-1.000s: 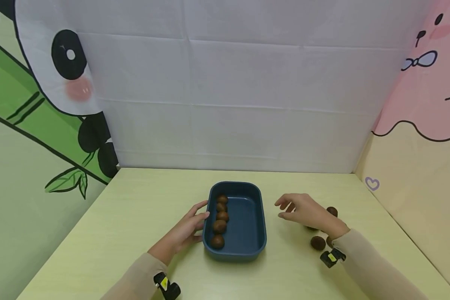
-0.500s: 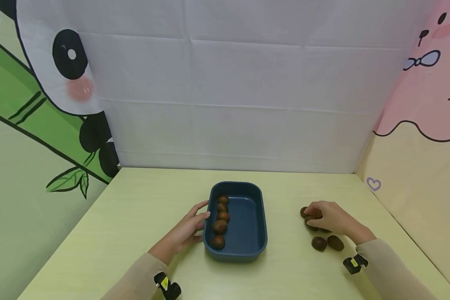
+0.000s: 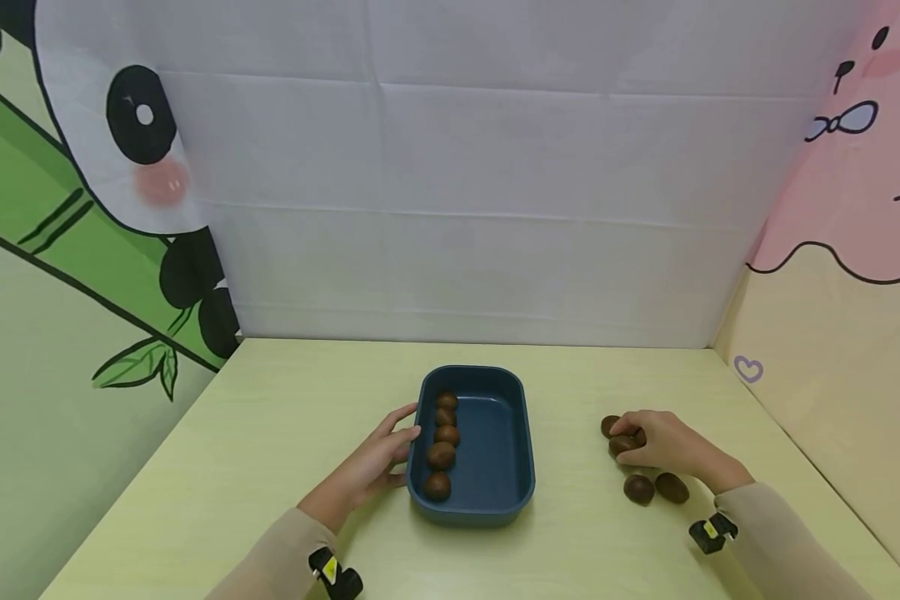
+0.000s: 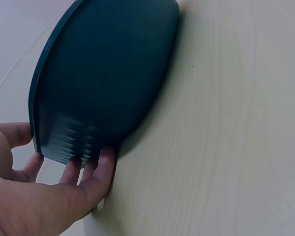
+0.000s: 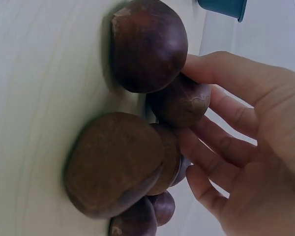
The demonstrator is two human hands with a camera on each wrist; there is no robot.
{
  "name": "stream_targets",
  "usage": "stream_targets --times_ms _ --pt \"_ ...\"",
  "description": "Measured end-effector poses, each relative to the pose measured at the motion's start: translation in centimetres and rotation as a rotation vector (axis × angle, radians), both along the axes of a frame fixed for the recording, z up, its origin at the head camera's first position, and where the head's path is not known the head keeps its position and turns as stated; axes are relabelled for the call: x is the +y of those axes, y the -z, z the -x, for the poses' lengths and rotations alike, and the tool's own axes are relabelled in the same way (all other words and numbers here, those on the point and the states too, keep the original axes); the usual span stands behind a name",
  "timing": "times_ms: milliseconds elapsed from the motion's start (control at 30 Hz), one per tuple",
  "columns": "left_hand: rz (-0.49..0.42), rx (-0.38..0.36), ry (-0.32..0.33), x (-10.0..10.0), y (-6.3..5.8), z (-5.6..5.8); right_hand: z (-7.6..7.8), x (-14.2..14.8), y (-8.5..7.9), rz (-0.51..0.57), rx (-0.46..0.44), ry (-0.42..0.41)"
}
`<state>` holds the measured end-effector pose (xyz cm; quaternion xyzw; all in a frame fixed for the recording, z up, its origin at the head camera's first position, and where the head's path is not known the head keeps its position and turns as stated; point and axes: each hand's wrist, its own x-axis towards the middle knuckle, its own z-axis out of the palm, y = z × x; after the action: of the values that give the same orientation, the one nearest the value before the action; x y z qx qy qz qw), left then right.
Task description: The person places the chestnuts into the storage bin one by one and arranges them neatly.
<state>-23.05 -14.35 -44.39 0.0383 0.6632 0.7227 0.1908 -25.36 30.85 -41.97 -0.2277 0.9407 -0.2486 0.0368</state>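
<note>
A dark blue rectangular box [image 3: 492,467] stands on the table with several brown chestnuts [image 3: 441,456] lined up along its inner left side. My left hand [image 3: 367,467] is against the box's left wall, its fingertips touching the outside in the left wrist view, where the box wall [image 4: 108,69] fills the upper part. To the right, my right hand [image 3: 671,446] is at a group of loose chestnuts. Its thumb and fingers pinch one chestnut [image 5: 184,103], seen in the right wrist view. The hand partly hides others behind it.
Two loose chestnuts [image 3: 672,487] lie on the table just in front of my right hand. Another chestnut [image 3: 610,426] is beyond its fingertips. A white cloth wall [image 3: 472,208] closes off the back of the table [image 3: 330,383], with printed side walls left and right.
My right hand has moved from beside the box rightward and down to the loose chestnuts, and its fingers have closed in on one. My left hand and the box stay put.
</note>
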Motion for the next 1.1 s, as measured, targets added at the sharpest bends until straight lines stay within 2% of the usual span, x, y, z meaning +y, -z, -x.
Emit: stream_targets --times_ms 200,500,900,1100 --pt "-0.012 -0.005 0.007 0.0 -0.1 0.0 0.0 -0.3 -0.3 -0.008 -0.003 -0.006" --pt "-0.003 -0.003 0.010 0.0 0.0 0.0 0.2 -2.2 -2.7 0.002 0.039 -0.061" --pt "-0.004 0.001 0.014 -0.1 -0.2 -0.1 1.4 -7.1 -6.3 0.023 0.048 -0.125" --pt "-0.002 0.004 0.007 -0.1 -0.2 -0.2 1.9 -10.8 -7.5 0.061 0.085 -0.219"
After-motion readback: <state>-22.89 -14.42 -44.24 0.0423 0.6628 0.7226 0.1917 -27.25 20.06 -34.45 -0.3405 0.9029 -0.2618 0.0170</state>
